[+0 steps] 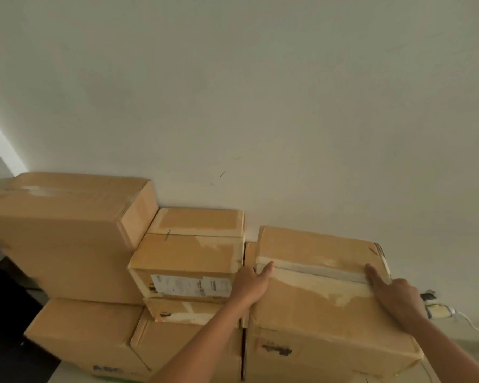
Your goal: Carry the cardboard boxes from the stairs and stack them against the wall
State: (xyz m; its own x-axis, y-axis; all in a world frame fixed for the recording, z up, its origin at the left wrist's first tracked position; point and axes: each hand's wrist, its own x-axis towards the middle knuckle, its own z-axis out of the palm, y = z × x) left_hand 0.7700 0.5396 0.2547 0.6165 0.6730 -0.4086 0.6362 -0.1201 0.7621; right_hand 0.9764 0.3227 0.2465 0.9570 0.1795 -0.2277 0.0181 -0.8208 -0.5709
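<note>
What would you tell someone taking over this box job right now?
Left hand: open, fingers flat on the right-hand box, at its left edge.
Right hand: open, fingers flat on the same box's top, right side.
Done: several boxes stand stacked against the wall; this one sits to the right of the labelled box.
Left: let go, then fetch any boxes remaining on the stairs, which are out of view.

The scene is seen from one head camera only, close above the boxes (188,258). It is turned forward and slightly down, so the upper half is filled by the wall (260,92).
</note>
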